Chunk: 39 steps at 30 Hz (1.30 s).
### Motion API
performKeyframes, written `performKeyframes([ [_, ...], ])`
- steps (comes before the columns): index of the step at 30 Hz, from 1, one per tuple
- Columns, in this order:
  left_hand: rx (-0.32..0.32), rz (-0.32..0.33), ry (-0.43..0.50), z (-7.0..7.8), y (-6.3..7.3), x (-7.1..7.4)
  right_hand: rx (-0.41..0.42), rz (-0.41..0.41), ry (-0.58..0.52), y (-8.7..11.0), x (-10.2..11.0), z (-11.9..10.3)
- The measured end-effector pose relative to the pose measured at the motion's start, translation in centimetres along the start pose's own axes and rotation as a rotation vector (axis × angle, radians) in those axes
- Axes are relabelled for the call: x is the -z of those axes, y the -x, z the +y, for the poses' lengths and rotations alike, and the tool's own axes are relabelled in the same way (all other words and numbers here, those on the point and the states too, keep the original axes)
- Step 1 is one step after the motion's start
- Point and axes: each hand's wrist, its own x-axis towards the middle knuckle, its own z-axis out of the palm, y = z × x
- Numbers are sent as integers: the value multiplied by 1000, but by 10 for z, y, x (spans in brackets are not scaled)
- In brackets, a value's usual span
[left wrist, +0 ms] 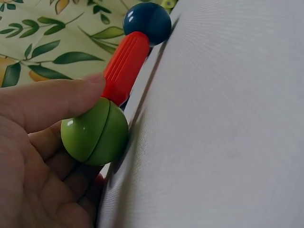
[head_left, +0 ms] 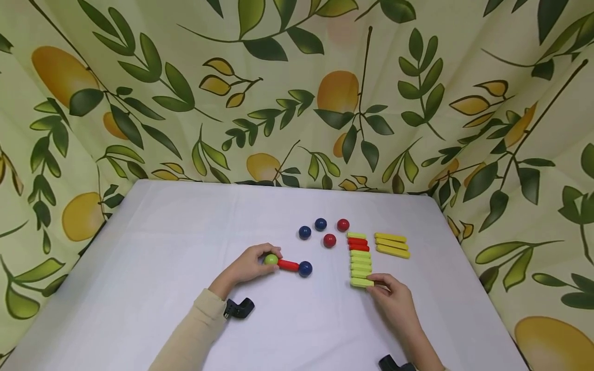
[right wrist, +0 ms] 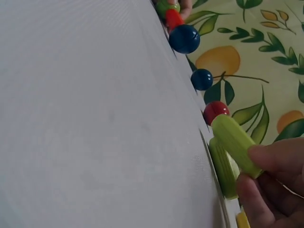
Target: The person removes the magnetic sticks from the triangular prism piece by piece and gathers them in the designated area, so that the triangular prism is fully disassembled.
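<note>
A green ball [left wrist: 95,135], a red rod [head_left: 289,265] and a dark blue ball [head_left: 305,269] are joined in a line. My left hand [head_left: 252,265] grips this piece at the green ball, thumb near the rod's end, with the blue ball pointing right. On the other side, my right hand [head_left: 394,300] pinches one end of a light green rod [right wrist: 232,142] between thumb and finger. That rod is at the near end of a row of light green rods [head_left: 360,260] and red rods [head_left: 358,241], and in the right wrist view it tilts over another green rod [right wrist: 222,166].
Behind the joined piece lie two loose blue balls [head_left: 320,224] and two red balls [head_left: 329,240]. Three yellow rods [head_left: 392,251] lie right of the row. A white cloth [head_left: 185,221] covers the table, and a leaf-patterned curtain [head_left: 287,129] hangs behind it.
</note>
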Motion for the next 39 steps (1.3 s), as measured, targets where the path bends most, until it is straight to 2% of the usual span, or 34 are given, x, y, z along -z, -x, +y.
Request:
performKeyframes([
  [5, -1, -2, 9, 1, 1, -1, 91, 65, 166, 0, -8, 5],
  [10, -12, -2, -9, -1, 1, 0, 190, 140, 267, -1, -12, 9],
  [17, -22, -8, -6, -3, 1, 1, 264, 201, 305, -3, -11, 12],
  [22, -24, -18, 5, -2, 2, 0, 315, 225, 275, -1, -9, 9],
  [25, -27, -21, -5, -2, 2, -1, 323, 191, 234, -2, -11, 3],
  [29, -21, -19, -21, -3, 2, -1, 306, 102, 187, -6, -20, -16],
  [34, -5, -14, -26, -4, 3, 0, 282, -102, 43, -18, -43, -44],
  [39, -15, -13, -23, -3, 2, -1, 214, -286, -4, -30, -71, -63],
])
